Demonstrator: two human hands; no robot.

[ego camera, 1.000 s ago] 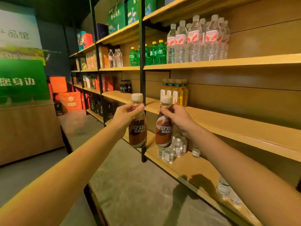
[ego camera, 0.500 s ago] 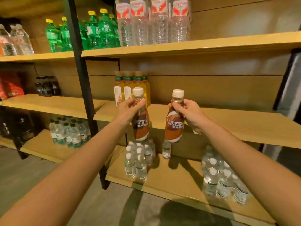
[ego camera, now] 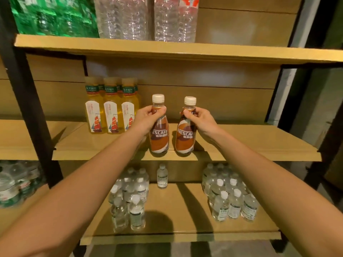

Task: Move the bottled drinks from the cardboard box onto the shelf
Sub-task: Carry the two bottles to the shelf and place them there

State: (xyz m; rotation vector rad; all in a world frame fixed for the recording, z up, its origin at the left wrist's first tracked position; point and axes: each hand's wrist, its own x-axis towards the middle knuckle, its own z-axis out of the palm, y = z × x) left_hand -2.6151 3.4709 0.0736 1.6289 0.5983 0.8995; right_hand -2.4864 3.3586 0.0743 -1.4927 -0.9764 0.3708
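Note:
I hold two brown Nescafe coffee bottles with white caps, one in each hand. My left hand (ego camera: pixel 147 117) grips the neck of the left bottle (ego camera: pixel 159 139). My right hand (ego camera: pixel 200 118) grips the neck of the right bottle (ego camera: pixel 185 140). Both bottles stand upright, side by side, with their bases at the front of the middle wooden shelf (ego camera: pixel 250 143). Whether they rest on it or hover just above it is unclear. The cardboard box is out of view.
Yellow tea bottles (ego camera: pixel 111 110) stand just left of my left hand on the same shelf. Clear water bottles (ego camera: pixel 146 17) and green bottles (ego camera: pixel 53 15) fill the shelf above. Small water bottles (ego camera: pixel 230 197) crowd the lower shelf. A black upright post (ego camera: pixel 31 108) stands at the left.
The view has turned toward the shelf and closed in. Both hands have carried the bottles forward and down onto the front of the middle shelf, to the right of the yellow bottles.

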